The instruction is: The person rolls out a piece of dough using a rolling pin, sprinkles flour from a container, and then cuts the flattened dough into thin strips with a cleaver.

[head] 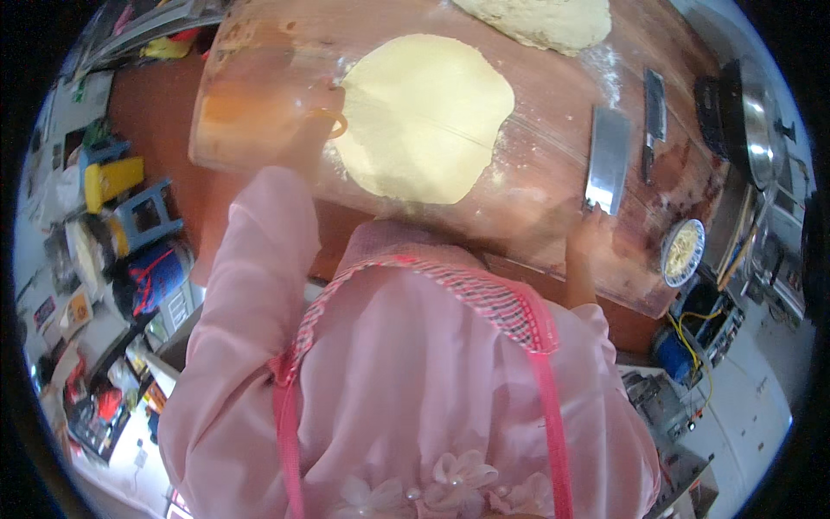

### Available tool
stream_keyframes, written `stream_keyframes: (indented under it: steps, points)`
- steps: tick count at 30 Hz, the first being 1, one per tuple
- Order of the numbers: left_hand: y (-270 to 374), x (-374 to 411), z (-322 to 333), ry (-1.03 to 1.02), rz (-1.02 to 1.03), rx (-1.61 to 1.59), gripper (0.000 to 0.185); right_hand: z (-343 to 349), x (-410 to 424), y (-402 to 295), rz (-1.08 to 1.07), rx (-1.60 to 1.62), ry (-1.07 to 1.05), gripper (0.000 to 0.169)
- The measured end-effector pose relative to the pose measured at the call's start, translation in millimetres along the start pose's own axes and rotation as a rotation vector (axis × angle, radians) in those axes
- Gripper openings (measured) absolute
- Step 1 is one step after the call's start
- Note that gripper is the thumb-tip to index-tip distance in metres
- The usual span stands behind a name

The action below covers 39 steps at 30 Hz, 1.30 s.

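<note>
On the wooden board (pixel 545 162) lies a rolled-out round sheet of pale yellow dough (pixel 425 117). At its left edge is my left hand (pixel 329 97), blurred and hard to make out against the board; an orange bangle (pixel 337 123) circles that wrist. Its finger pose cannot be made out. To the right of the dough, my right hand (pixel 589 230) grips the near end of a broad steel cleaver (pixel 608 159), hiding its handle. The cleaver's blade points away from me, low over or on the board.
A second piece of dough (pixel 545 19) lies at the far edge, with scattered flour nearby. Right of the cleaver are a narrower knife (pixel 655 107) and a bowl of pale strips (pixel 683 253). A lidded pan (pixel 755 130) stands beyond. Stools (pixel 149 211) are at left.
</note>
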<state>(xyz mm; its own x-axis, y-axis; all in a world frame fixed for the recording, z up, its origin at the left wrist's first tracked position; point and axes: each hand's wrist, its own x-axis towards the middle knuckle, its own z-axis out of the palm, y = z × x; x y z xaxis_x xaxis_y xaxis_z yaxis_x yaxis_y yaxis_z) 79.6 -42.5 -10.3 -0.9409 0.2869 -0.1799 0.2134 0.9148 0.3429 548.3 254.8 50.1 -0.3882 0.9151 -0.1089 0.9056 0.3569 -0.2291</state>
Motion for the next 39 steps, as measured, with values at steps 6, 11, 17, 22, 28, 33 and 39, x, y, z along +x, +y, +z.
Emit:
stream_keyframes:
  steps: [6, 11, 17, 22, 28, 33, 39]
  points:
    - [42.6, 27.4, -25.4, -0.265, 0.151, 0.147, 0.038, 64.3, 43.9, -107.4, -0.040, 0.562, -0.207, 0.023]
    - [50.1, 42.7, -41.2, -0.490, 0.239, 0.120, 0.043, 76.6, 76.9, -198.6, 0.044, 0.375, -0.475, 0.025]
    - [44.0, 60.2, -37.3, -0.662, 0.335, -0.042, 0.055, 77.9, 74.4, -224.1, -0.069, 0.393, -0.324, 0.024]
    - [68.0, 43.2, -67.0, -0.796, 0.304, -0.043, 0.063, 62.6, 52.3, -242.8, 0.227, 1.090, -0.513, 0.029]
    - [10.6, 73.0, -53.0, -0.824, 0.132, -0.325, 0.061, 125.2, 113.8, -222.2, -0.115, 0.854, -0.559, 0.044]
    - [-36.6, 64.7, -94.2, -0.696, -0.326, -0.512, 0.055, 137.1, 142.8, -348.9, -0.355, 0.724, -0.668, 0.032]
    - [-47.0, -0.4, -60.7, -0.333, -0.505, -1.349, 0.041, 150.9, 201.0, -508.2, -0.539, 0.790, -0.943, 0.029]
